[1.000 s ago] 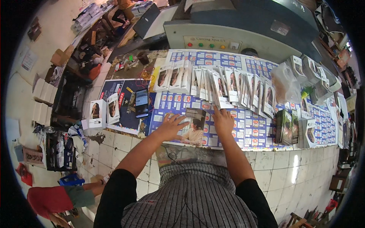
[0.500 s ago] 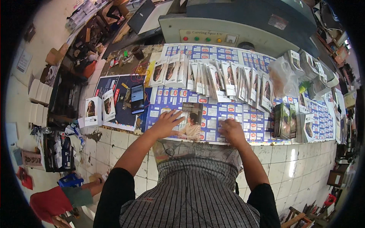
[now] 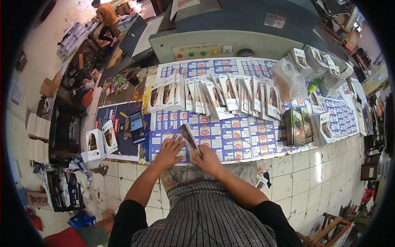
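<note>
My right hand grips the lower edge of a thin printed leaflet with a dark photo on it. The leaflet stands tilted up off the table, its face seen edge-on. My left hand lies with spread fingers on the blue printed sheet, just left of the leaflet. Beyond both hands, a long row of white printed folders leans across the sheet. A stack of dark green printed leaflets stands to the right.
A phone and two white printed packs lie at the left. A plastic bag and stacked white packs sit at the far right. A grey machine borders the table's back. Other people are at the left.
The leaflet that lay flat has been raised and tilted. My right hand came left and took hold of it; my left hand came off it. The view has shifted too.
</note>
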Tool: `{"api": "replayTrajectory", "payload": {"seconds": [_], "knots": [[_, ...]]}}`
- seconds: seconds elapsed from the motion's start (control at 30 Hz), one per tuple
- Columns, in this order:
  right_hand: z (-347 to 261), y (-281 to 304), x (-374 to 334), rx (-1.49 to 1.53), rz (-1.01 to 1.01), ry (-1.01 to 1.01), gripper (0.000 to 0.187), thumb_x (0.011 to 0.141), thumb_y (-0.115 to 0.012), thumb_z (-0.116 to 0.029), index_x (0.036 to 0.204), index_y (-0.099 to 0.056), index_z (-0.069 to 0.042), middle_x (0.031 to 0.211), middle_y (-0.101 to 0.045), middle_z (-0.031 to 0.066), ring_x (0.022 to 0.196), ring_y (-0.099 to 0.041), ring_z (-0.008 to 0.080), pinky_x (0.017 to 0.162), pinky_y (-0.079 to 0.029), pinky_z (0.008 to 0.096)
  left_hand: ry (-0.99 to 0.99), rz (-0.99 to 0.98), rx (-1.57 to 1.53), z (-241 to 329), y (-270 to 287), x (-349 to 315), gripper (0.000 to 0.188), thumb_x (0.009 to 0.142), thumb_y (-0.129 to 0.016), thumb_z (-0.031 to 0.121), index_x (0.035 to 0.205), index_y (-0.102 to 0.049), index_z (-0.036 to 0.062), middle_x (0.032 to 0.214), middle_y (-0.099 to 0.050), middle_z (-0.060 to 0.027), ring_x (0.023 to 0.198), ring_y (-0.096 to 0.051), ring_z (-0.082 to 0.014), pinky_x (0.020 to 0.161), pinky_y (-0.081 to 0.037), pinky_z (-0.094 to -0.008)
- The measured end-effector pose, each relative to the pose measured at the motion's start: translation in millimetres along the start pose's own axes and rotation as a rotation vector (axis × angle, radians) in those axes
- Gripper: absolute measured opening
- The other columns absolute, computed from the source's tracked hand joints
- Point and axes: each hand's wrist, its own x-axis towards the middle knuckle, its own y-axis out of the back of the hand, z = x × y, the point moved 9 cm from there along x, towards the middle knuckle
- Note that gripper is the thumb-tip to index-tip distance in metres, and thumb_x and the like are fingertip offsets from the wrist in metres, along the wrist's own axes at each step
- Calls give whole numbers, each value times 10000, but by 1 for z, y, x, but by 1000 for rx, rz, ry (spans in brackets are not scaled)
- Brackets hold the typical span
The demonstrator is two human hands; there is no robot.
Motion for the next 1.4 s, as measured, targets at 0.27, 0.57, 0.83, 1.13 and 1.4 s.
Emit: {"api": "replayTrajectory", "payload": {"seconds": [0.27,0.57,0.83,1.13,1.4], "knots": [[-41,129,35,-422,554,136,436,852,-602,-12,1288,-597,-31,973,-571,172,854,-612,349,712,-520,451,-8,82,47,2,11,-6,715,988,-401,617,1564,-282,210,1647,-186,-52,1518,-136,-288,1222,-105,-518],[-8,135,90,-520,489,-24,605,882,-680,-411,1321,-512,-30,1126,-597,200,1056,-600,393,833,-526,496,60,8,5,-3,-1,-5,727,984,-382,636,1568,-277,216,1648,-181,-42,1528,-98,-270,1236,-72,-486],[141,357,-85,-963,1073,-617,769,867,-671,-505,1402,-487,16,1440,-477,257,1338,-464,379,1108,-324,559,39,6,-43,1,9,1,726,981,-385,644,1544,-342,187,1643,-193,-58,1525,-99,-281,1230,-67,-502],[51,252,-96,-550,873,-17,373,911,-554,-1,1276,-615,-47,1177,-648,190,1035,-622,391,891,-502,360,41,222,-299,30,39,5,621,957,-576,512,1409,-521,89,1556,-352,-140,1477,-231,-328,1179,-133,-529],[-3,89,-33,1252,278,-248,351,943,-620,-31,1286,-559,18,1161,-651,97,1045,-616,152,914,-481,286,21,60,-1876,89,53,28,508,1035,-520,307,1433,-443,1,1365,-549,-120,1276,-514,-252,1099,-394,-411]]}}
